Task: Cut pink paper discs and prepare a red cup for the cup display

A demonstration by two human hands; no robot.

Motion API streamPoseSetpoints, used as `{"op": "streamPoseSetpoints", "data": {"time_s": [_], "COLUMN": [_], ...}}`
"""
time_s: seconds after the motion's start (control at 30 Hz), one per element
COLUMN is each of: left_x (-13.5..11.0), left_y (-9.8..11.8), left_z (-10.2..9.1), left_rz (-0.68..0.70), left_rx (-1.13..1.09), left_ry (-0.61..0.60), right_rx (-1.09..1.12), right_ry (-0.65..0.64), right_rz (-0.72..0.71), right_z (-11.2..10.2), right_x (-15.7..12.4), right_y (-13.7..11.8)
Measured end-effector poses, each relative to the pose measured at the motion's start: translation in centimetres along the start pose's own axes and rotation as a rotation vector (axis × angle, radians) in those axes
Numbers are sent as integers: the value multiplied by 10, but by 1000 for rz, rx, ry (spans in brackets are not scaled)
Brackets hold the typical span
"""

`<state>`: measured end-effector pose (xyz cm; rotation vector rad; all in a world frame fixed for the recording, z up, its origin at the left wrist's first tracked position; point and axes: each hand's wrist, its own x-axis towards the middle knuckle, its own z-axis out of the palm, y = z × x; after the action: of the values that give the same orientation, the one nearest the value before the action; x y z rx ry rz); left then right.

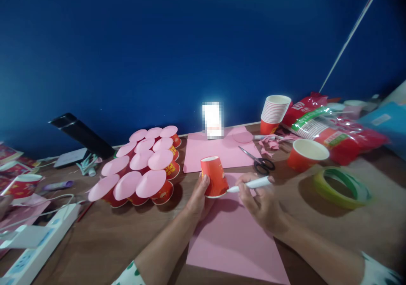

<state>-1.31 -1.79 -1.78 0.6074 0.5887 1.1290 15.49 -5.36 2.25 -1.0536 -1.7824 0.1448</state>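
In the head view, with the held cup (214, 178) as centre, scissors (255, 160) are seen between 2 and 3 o'clock, just beyond the right hand (262, 204); tape (342, 198) is placed at 3, a power strip (52, 236) between 8 and 9. Twelve disc-topped cups (141, 160) are ranged at 9, in four rows of three; two pink sheets are laid, the upper sheet (201, 149) at 12, the lower sheet (234, 242) at 6. The held cup is gripped by the left hand (197, 198), near upright, its mouth turned to 6. A pen (250, 184) is pinched by the right, near level, its tip pointed to 9; contact cannot be confirmed.
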Motion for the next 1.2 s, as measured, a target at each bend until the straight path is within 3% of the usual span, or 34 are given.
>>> {"op": "streamPoseSetpoints", "data": {"time_s": [0.5,1.2], "left_x": [-1,1], "left_y": [0,2], "left_z": [0,4], "left_rz": [-26,-10], "left_rx": [4,-18], "left_ry": [-28,47], "right_rx": [-41,-12], "right_ry": [50,-35], "right_rz": [-6,33], "right_z": [-2,-4], "right_x": [1,2], "right_y": [0,-3]}}
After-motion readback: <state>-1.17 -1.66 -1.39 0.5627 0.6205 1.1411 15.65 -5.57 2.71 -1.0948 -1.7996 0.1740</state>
